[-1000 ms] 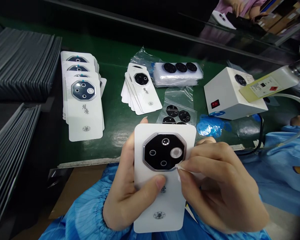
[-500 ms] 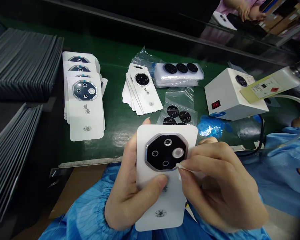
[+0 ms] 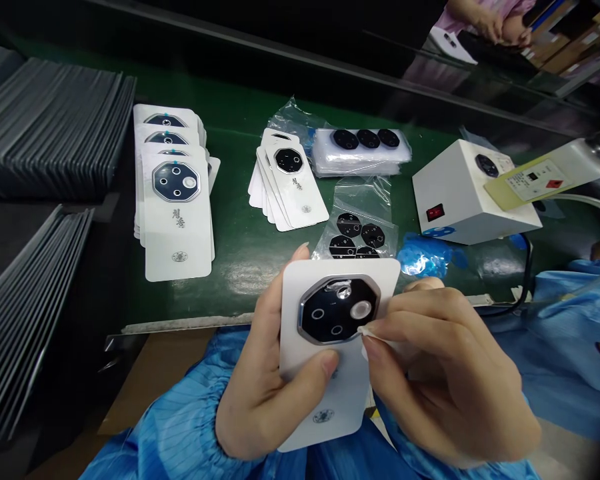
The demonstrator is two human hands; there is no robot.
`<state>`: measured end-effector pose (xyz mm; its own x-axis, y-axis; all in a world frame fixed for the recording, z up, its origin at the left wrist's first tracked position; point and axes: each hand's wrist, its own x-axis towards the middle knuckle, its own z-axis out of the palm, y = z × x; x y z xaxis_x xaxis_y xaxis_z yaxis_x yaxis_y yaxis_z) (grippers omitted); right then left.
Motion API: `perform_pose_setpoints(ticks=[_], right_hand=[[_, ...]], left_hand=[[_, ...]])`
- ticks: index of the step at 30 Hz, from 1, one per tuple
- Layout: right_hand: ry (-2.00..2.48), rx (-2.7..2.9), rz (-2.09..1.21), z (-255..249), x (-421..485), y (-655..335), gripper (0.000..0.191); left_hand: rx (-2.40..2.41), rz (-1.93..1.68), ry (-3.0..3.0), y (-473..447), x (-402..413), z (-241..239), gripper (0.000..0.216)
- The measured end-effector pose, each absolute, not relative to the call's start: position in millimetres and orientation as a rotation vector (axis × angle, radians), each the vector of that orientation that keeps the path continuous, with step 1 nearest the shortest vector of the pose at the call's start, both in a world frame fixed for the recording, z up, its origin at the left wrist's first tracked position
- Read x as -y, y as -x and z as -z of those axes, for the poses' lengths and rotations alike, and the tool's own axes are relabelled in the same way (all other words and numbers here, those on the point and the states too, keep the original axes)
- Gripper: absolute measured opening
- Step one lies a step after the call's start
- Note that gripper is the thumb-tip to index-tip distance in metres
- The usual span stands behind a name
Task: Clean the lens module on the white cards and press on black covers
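My left hand [image 3: 265,393] is wrapped round a white phone back cover [image 3: 349,393], thumb pressed on its face below the lens. The cover carries a black octagonal camera lens plate [image 3: 337,320] in a silvery frame, and leans upright toward me above my lap. My right hand [image 3: 445,373] is pinched on a small white scrap [image 3: 364,331], perhaps cloth or tissue, whose tip meets the lens plate's lower right edge. The rest of the scrap is tucked inside my curled fingers. Just beyond the cover lies a clear bag [image 3: 363,200] with several loose black lens plates.
On the green bench are two stacks of white covers, left [image 3: 180,233] and middle [image 3: 303,197]. Nearby sit packed lens plates [image 3: 323,157], blue film scraps [image 3: 425,257] and a white box [image 3: 460,187] bearing a tilted bottle [image 3: 545,173]. Dark trays [image 3: 50,127] stand left. Another person's hands [image 3: 500,27] show beyond.
The cover tilts a little differently, so a bright reflection now crosses the top of the lens plate. Both hands have shifted slightly right in view, the right one still pinching the scrap.
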<state>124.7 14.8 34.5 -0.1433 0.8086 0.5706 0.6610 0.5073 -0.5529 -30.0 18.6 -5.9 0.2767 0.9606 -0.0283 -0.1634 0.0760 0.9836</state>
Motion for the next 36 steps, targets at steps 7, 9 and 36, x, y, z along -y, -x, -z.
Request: perform_pose_setpoints(ticks=[7, 9, 36], right_hand=[[1.240, 1.893, -0.163, -38.8, -15.6, -125.6, 0.020], [1.237, 1.955, -0.155, -42.5, -16.7, -125.7, 0.021], [1.310, 1.962, -0.102, -37.0, -28.2, -105.7, 0.014]], left_hand=[[-0.900, -1.046, -1.260, 30.5, -19.7, 7.1, 0.076], [-0.901, -1.053, -1.297, 29.8, -20.3, 7.4, 0.077], [-0.900, -1.083, -1.688, 24.8, -21.1, 17.0, 0.084]])
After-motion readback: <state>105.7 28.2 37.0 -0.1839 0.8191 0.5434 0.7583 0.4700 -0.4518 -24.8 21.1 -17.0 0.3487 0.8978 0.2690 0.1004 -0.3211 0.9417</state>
